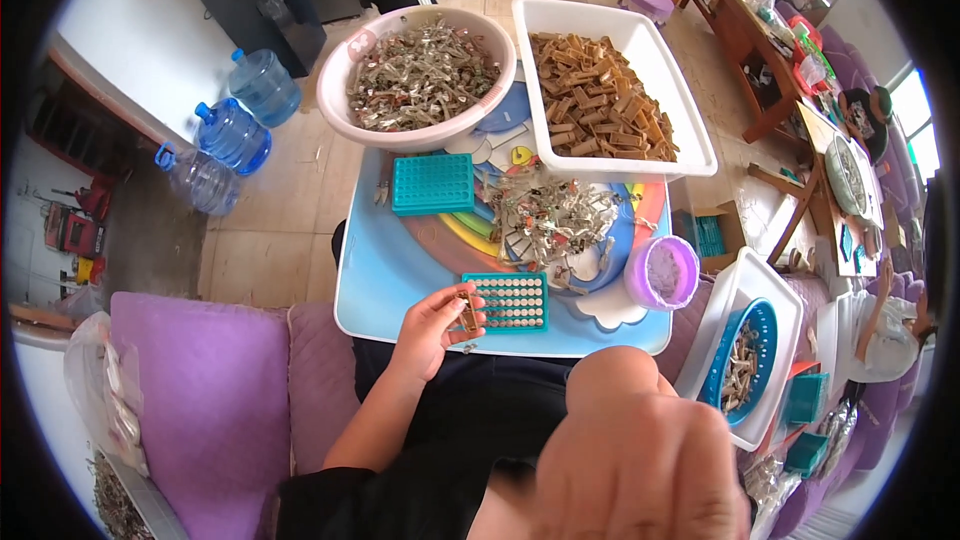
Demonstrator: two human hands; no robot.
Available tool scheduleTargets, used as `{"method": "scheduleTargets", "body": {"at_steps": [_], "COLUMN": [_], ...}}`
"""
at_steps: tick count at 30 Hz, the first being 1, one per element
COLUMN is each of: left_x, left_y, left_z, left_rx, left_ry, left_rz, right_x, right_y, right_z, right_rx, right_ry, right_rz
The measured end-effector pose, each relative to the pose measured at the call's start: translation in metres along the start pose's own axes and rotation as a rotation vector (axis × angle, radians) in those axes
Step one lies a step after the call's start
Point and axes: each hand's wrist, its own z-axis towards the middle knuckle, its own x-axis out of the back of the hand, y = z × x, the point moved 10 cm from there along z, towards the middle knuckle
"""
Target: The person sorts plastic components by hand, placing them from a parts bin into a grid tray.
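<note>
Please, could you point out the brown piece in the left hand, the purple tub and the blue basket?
Brown piece (469,316), head view, visible middle.
Purple tub (635,273), head view, outer left wall.
Blue basket (715,374), head view, left wall.

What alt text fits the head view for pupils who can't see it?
A person's left hand holds a small brown part beside a teal tray of pale discs on a patterned table; the right hand looms near the camera.
</note>
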Motion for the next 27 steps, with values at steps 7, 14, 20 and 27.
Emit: {"method": "scheduleTargets", "body": {"at_steps": [7, 14, 20, 27], "left_x": [0.003, -0.009, 0.022, 0.029], "left_y": [0.015, 0.012, 0.032, 0.032], "left_z": [0.006, 0.009, 0.001, 0.002], "left_rx": [-0.062, -0.045, -0.14, -0.124], "left_ry": [0.038, 0.015, 0.133, 0.139], "left_rz": [0.013, 0.014, 0.034, 0.027], "right_x": [0.032, 0.026, 0.081, 0.183], "right_y": [-0.022, -0.023, -0.018, 0.013], "right_z": [-0.017, -0.046, -0.084, -0.284], "right_rx": [0.182, 0.131, 0.028, -0.985], "right_ry": [0.263, 0.166, 0.264, 0.956], "right_rz": [-0.176, -0.13, -0.28, -1.678]}}
